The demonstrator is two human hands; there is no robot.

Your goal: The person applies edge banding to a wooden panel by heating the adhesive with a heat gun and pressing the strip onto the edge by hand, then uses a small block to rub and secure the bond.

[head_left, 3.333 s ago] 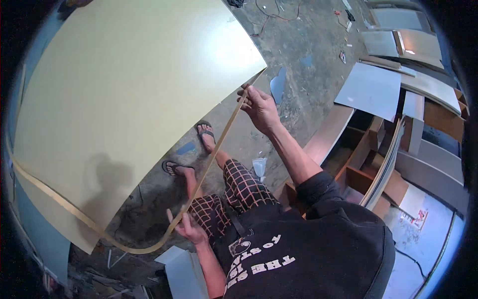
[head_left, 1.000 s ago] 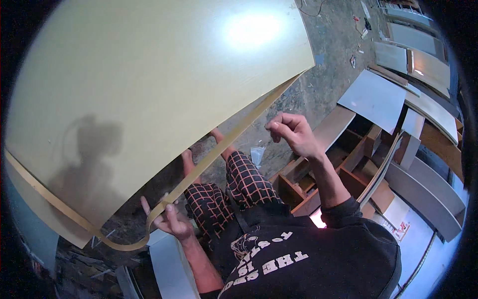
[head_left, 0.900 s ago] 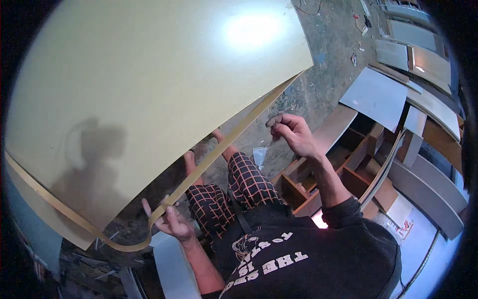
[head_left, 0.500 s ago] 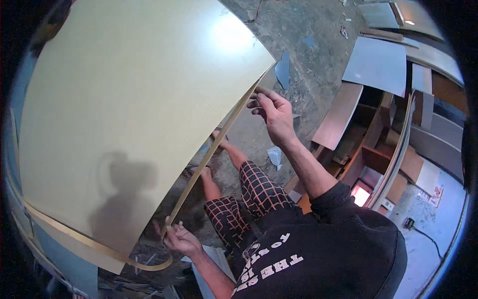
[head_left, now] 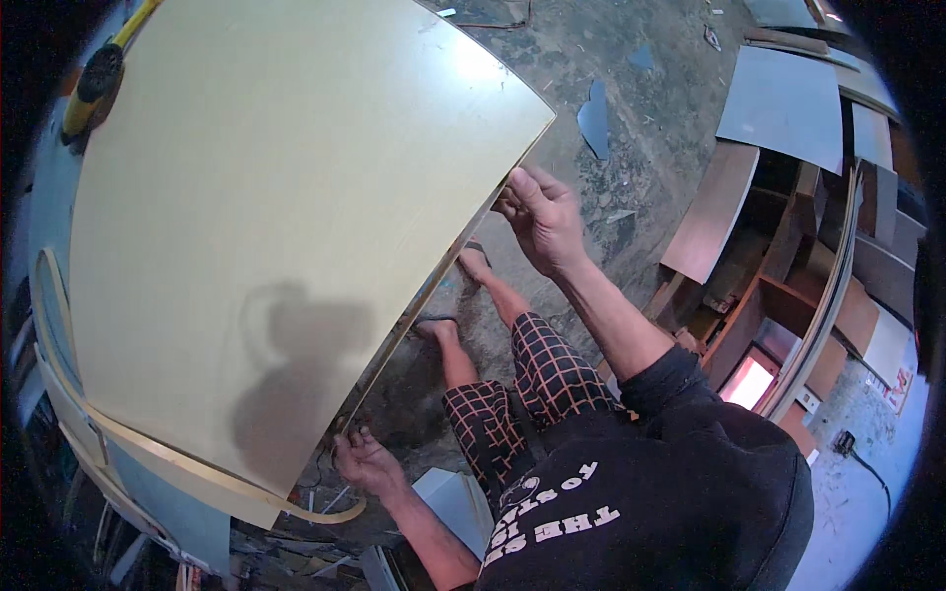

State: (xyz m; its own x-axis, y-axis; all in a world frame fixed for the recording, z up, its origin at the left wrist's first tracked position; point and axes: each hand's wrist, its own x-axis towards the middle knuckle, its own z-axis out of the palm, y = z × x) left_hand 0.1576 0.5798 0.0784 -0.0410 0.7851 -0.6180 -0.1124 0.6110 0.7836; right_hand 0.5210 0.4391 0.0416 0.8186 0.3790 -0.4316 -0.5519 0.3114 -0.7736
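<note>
A: Position of the strip?
B: The tan strip [head_left: 197, 463] runs along the near edge of the cream board [head_left: 266, 197], nearly edge-on between the hands. Past the left hand it bends in a loop near the board's lower corner, then continues up the left side.

A: Right hand?
B: The right hand [head_left: 540, 217] is at the near edge, toward the far right corner. Thumb laid at the edge, fingers curled below it, little gap between. Cannot tell whether it pinches the strip alone or the board too.

A: Left hand?
B: The left hand [head_left: 371, 463] is just beside the lower corner, palm partly up, fingers loosely bent, tips at the strip. Cannot tell whether they have hold of it.

A: Surroundings?
B: A yellow and black tool [head_left: 95, 84] lies by the board's upper left edge. On the floor [head_left: 562, 49], a blue-grey scrap [head_left: 594, 123]. To the right, a white panel [head_left: 783, 106] above a pale plank [head_left: 711, 212]; farther down, a black plug [head_left: 844, 443] with its cord.
</note>
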